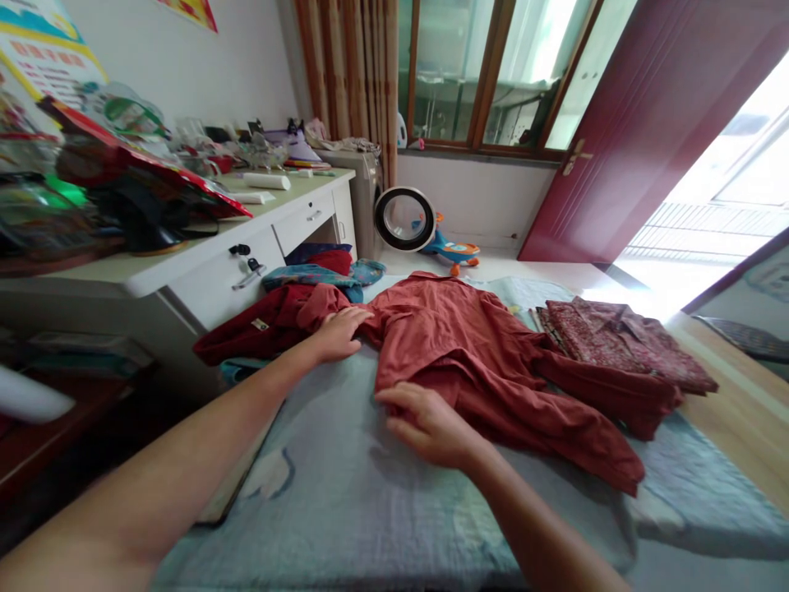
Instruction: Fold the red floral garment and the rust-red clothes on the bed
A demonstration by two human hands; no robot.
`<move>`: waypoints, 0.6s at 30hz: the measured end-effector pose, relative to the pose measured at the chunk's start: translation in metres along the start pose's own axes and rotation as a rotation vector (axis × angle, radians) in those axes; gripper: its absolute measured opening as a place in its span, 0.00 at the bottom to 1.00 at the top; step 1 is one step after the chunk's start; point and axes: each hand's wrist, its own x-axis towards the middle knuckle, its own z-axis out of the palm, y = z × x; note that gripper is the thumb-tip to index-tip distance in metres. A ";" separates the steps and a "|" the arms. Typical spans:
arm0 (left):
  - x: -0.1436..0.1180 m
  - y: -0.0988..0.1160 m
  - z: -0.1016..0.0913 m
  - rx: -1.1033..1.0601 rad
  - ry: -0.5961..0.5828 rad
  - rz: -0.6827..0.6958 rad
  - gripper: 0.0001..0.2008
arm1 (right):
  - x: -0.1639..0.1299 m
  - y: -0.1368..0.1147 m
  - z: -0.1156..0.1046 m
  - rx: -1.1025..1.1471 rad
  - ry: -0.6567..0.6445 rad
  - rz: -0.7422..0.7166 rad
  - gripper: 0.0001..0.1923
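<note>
Red shirt [468, 353] hem under right hand [425, 423]

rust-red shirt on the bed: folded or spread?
Partly folded. The rust-red shirt lies on the bed, creased, sleeves trailing; left hand and right hand press its edges.

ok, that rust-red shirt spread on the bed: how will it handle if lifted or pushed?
Probably floppy: the rust-red shirt lies in soft wrinkles, one sleeve trailing limp to the right. Likely light, since the cloth looks thin. Pushed, it would likely bunch rather than slide whole; it already ripples by the right hand, with the left hand flat on its other sleeve, over the blue bedcover.
</note>
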 end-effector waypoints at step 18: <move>-0.103 0.107 0.073 -0.125 0.173 0.108 0.20 | -0.107 0.043 -0.022 -0.660 0.172 0.424 0.24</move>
